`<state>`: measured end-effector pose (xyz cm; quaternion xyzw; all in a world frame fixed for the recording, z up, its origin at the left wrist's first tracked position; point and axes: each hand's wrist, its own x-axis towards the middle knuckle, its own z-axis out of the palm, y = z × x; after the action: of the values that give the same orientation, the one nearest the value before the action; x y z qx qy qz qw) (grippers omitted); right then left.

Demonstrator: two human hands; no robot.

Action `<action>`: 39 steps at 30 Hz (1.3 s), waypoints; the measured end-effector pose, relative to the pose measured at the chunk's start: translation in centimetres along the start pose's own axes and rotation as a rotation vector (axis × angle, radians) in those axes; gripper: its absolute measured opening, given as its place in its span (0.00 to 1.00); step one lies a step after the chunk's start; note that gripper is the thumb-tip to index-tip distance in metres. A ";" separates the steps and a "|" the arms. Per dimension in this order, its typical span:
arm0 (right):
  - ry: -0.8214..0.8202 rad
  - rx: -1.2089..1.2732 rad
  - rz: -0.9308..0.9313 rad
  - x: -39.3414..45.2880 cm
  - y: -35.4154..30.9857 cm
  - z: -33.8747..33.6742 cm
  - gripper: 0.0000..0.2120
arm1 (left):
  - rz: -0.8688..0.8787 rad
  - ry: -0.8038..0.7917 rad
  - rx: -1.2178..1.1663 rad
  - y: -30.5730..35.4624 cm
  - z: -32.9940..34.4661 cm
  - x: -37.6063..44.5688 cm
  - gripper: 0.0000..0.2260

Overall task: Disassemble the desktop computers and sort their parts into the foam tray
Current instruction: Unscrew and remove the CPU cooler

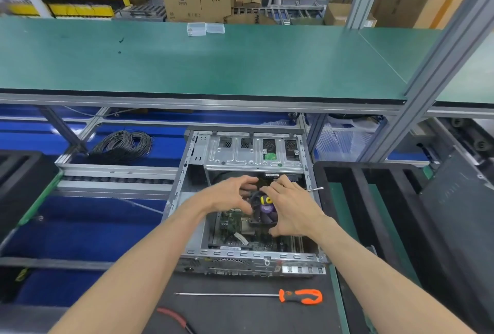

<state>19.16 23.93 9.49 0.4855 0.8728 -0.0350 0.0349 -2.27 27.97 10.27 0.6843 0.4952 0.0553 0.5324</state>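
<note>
- The open grey metal desktop case (248, 256) sits on the dark bench mat, beside the black foam tray (374, 200) on its right.
- Left hand (227, 196) and right hand (291, 210), fingers curled, grip the square black cooler fan (263, 216) over the green motherboard (230, 224).
- Lift it straight up, evenly; any trailing fan cable probably needs unplugging first.
- The orange-handled screwdriver (300, 295) lies near the case.

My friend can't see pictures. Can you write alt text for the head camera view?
Two bare hands, left hand and right hand, reach into an open grey metal computer case, around a black cooler fan. An orange-handled screwdriver lies on the dark mat nearer the viewer.
</note>
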 end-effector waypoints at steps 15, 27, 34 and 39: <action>0.029 0.024 -0.013 -0.8 0.0 0.7 0.47 | -0.332 0.063 0.926 -1.8 -1.3 2.0 0.14; 0.035 0.025 0.011 -0.5 0.0 0.9 0.44 | -0.199 0.084 1.336 -2.7 2.5 4.7 0.15; 0.027 0.021 0.012 -0.5 0.1 0.9 0.44 | -0.203 0.064 1.273 -3.1 2.5 5.2 0.17; 0.012 0.021 0.010 -0.5 0.1 0.8 0.43 | -0.184 -0.015 1.310 -3.2 2.4 5.4 0.16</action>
<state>19.50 23.45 8.73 0.4906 0.8701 -0.0410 0.0245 -0.12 30.13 4.31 0.8220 0.4790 -0.3078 0.0120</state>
